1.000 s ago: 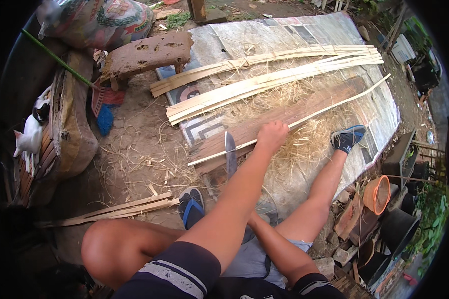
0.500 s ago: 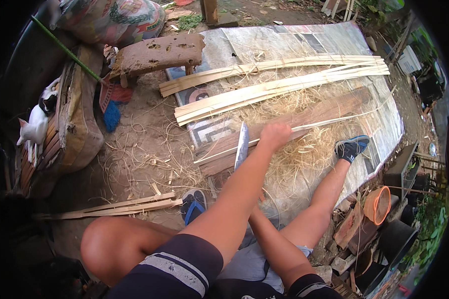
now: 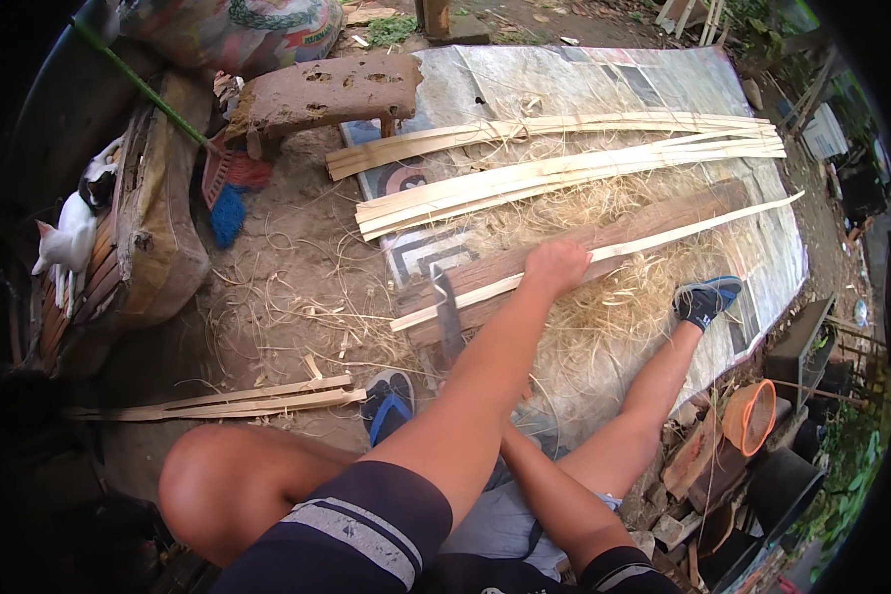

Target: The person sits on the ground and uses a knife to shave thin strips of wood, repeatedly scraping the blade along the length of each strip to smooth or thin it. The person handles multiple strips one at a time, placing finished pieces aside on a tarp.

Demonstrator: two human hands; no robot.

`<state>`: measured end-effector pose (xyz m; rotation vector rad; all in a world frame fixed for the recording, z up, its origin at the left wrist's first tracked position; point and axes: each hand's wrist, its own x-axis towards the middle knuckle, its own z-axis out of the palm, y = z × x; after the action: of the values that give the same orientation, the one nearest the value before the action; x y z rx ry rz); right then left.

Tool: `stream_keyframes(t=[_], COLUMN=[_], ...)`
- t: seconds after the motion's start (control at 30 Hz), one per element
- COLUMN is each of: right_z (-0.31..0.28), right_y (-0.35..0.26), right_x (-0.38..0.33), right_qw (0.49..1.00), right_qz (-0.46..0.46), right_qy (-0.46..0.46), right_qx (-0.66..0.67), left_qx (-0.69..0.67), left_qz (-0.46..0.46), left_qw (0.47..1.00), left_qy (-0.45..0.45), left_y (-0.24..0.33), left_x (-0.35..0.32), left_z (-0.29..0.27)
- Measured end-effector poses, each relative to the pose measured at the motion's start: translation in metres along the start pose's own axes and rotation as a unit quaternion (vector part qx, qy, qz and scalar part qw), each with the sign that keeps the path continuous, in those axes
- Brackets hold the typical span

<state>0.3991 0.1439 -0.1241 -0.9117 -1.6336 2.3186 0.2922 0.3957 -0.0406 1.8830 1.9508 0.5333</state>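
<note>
Basically, the pale strip (image 3: 683, 229) is gripped in the closed left hand (image 3: 556, 265), laid over the dark plank (image 3: 653, 213). The right hand is hidden behind the left forearm (image 3: 465, 416); its grip can't be told. The strip's left part is crossed by the knife blade (image 3: 447, 307). If the strip were twisted or the edge angled too steeply, it could be gouged or snapped. Beyond, pale lengths (image 3: 564, 176) are laid on the sheet (image 3: 544, 79).
</note>
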Motion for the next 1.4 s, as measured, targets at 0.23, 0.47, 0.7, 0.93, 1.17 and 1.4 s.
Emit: stream_keyframes(t=[0.23,0.47,0.7,0.93,1.17,1.4], right_z=[0.017,0.055,0.036,0.043,0.076,-0.032], right_y=[-0.016,-0.055,-0.064,-0.016,-0.016,-0.108], right_x=[-0.001,-0.007,0.015,0.009,0.004,0.015], right_qw=[0.979,0.889,0.971,0.989,0.978,0.966], right_qz=[0.008,-0.187,0.123,-0.020,-0.075,0.106], right_qy=[0.031,0.086,0.067,0.088,-0.015,0.099], right_qx=[-0.203,-0.409,0.193,0.119,-0.195,-0.214], left_qx=[-0.007,-0.019,0.018,0.022,0.019,-0.019], left_qz=[0.001,-0.024,0.000,-0.007,0.019,-0.056], left_qw=[1.000,0.999,0.997,0.999,1.000,0.998], left_qy=[-0.022,-0.026,-0.069,-0.024,0.004,0.011], left_y=[-0.001,-0.005,0.008,0.004,0.003,-0.004], left_x=[-0.004,-0.007,-0.002,-0.010,-0.008,-0.006], left_z=[-0.014,-0.010,-0.018,-0.023,-0.012,0.014])
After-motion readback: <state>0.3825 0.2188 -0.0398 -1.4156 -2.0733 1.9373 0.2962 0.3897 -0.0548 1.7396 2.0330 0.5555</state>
